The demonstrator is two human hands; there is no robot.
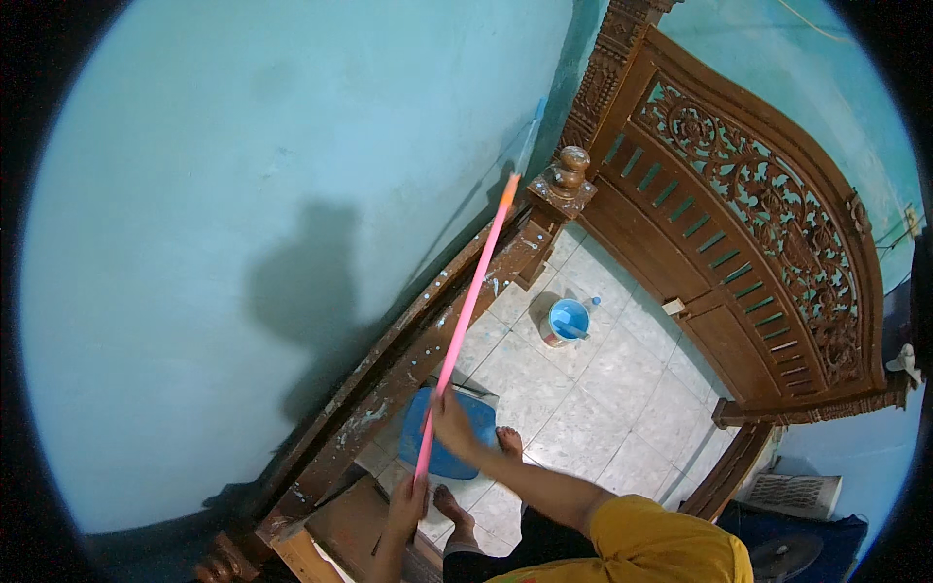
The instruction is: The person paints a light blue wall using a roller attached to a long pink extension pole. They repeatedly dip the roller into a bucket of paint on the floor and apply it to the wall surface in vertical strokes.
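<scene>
My left hand (407, 500) is closed around the lower end of a long pink pole (470, 301). Higher up the same pole, my right hand (450, 420) grips it, slightly blurred. The pole slants up and away to an orange collar (509, 188). Past the collar, a narrow light-blue end (535, 126) lies close to the turquoise wall (194, 194) near the corner; its exact shape is hard to make out. Beneath my hands is a blue plastic piece (474, 418), perhaps a stool top, partly covered by my right hand.
A paint-spattered wooden bed rail (389, 384) runs along the wall to a carved post (571, 175). The carved headboard (700, 194) stands at right. On the tiled floor (622, 389) sits a bucket of blue paint (567, 321) with a tool in it. A white basket (792, 494) lies lower right.
</scene>
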